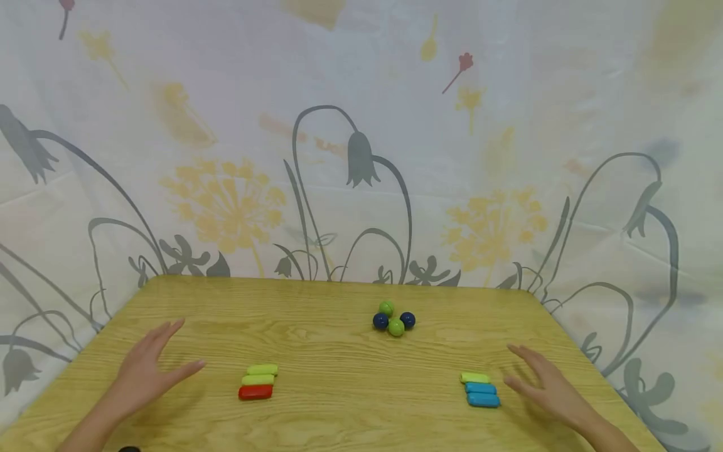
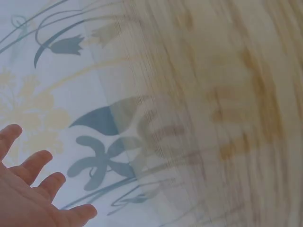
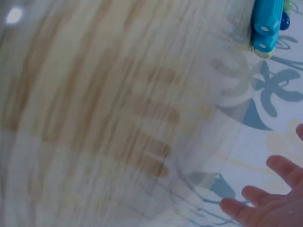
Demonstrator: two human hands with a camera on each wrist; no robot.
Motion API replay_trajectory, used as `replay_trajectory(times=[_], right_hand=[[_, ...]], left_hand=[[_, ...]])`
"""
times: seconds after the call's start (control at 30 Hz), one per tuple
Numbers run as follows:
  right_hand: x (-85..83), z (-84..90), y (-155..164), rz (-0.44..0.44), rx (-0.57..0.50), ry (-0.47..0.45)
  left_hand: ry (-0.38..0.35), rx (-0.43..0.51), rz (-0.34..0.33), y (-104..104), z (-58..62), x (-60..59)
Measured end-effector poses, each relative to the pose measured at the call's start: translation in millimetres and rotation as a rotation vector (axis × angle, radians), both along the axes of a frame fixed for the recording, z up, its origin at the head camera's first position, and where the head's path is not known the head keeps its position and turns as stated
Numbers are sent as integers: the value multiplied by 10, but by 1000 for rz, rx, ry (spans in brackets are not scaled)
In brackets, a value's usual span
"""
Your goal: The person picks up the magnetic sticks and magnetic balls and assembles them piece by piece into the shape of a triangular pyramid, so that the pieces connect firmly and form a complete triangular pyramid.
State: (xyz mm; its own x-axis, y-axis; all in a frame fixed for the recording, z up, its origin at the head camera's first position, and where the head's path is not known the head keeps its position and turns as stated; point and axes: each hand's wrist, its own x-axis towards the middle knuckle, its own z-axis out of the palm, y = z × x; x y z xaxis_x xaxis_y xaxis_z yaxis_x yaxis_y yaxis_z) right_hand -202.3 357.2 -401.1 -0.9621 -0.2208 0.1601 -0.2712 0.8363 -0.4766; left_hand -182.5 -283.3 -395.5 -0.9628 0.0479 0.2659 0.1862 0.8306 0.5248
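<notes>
1. Left hand [image 1: 145, 373] — fingers spread, left of a red stick [image 1: 255, 392] and two lime sticks [image 1: 257, 380].
2. Right hand [image 1: 549, 390] — fingers spread, just right of two blue sticks [image 1: 481, 388] and one lime stick [image 1: 475, 378].
3. Four balls [image 1: 396, 327] cluster farther off, between.

On your left, three short, glossy, rod-shaped pieces lie flat and side by side on the yellowish wood-grain tabletop [image 1: 339, 414]: a bright red rod [image 1: 255, 392] nearest you, a yellow-green rod [image 1: 258, 380] beyond it, and a second yellow-green rod [image 1: 262, 370] farthest away. Each sits slightly farther right than the one before it, and your left hand [image 1: 145, 371] is apart from them, on their left. On your right lies a matching row: a bright blue rod [image 1: 484, 400] nearest you, another blue rod [image 1: 481, 388] behind it, and a slimmer-looking yellow-green one [image 1: 475, 378] at the back, with your right hand [image 1: 545, 388] near their right ends. The right wrist view shows a pale oval mark on each blue rod's end.
</notes>
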Motion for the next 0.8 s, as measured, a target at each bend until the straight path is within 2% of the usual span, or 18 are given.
replay_trajectory(times=[0.2,0.47,0.6,0.8], right_hand=[[-5,0,-44,35,-36,-20],[-4,3,-101,63,-69,3],[-17,16,-132,82,-71,-24],[-36,21,-173,121,-92,-53]], left_hand=[[-11,81,-20,122,47,-16],[-12,144,-4,284,92,-61],[-26,167,8,375,106,-92],[-14,203,-8,518,131,-147]])
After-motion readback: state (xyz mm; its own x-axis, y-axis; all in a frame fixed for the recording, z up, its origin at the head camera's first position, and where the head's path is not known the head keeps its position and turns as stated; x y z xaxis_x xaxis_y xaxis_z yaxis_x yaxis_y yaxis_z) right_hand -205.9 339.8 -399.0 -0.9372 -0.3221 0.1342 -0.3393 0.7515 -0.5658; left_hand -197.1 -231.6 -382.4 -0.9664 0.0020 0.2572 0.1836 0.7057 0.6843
